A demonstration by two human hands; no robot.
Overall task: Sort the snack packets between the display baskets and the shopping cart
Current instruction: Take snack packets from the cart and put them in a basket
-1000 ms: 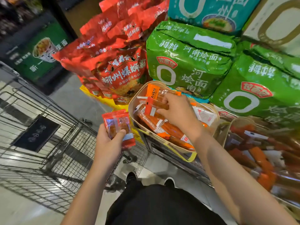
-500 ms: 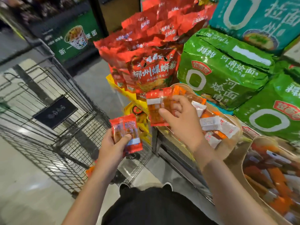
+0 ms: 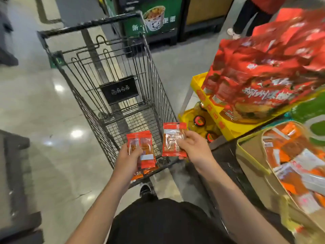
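Left hand (image 3: pixel 129 158) grips two red packets (image 3: pixel 143 149); right hand (image 3: pixel 192 148) pinches a third packet (image 3: pixel 173 139); both are held over the near end of the cart (image 3: pixel 123 95), beside the basket (image 3: pixel 253 155) of snacks; likely the step is dropping them in; next, loosen fingers above the wire floor.

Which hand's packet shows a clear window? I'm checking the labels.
The packet in the right hand; the left hand grips opaque orange packets.
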